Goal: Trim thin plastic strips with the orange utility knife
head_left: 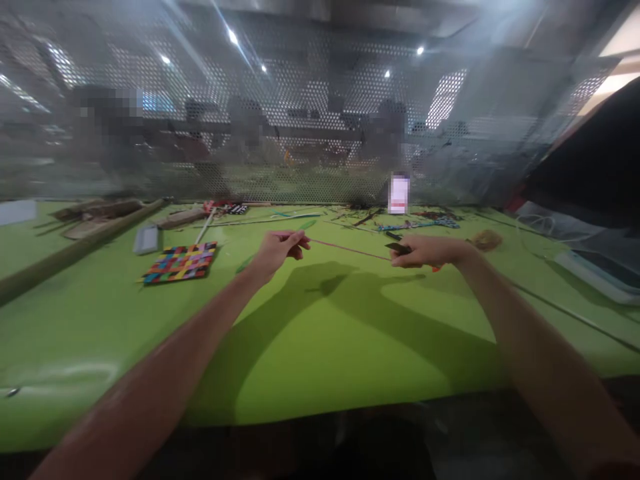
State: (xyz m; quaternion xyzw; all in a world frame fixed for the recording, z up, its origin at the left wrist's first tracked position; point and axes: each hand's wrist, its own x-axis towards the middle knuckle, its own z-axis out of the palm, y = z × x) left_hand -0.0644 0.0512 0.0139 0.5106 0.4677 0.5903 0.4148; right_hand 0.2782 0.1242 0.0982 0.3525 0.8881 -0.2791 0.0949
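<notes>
A thin pink strip (350, 249) stretches between my two hands above the green table top (320, 360). My left hand (283, 252) pinches its left end between thumb and fingers. My right hand (425, 251) is closed around a dark flat tool (397, 247) with a small orange part showing below the hand; its exact kind is unclear. The strip's right end meets the right fingers, where its hold is hidden. A green strip (306, 225) shows behind my left hand; I cannot tell whether it is held. Both hands cast shadows on the table.
A multicoloured woven square (183, 262) and a grey-white block (147, 239) lie left. A long pole (75, 245) runs along the far left. Scraps and strips line the back beneath a perforated metal screen (310, 147). A phone-like device (607, 270) lies right, near a dark sleeve.
</notes>
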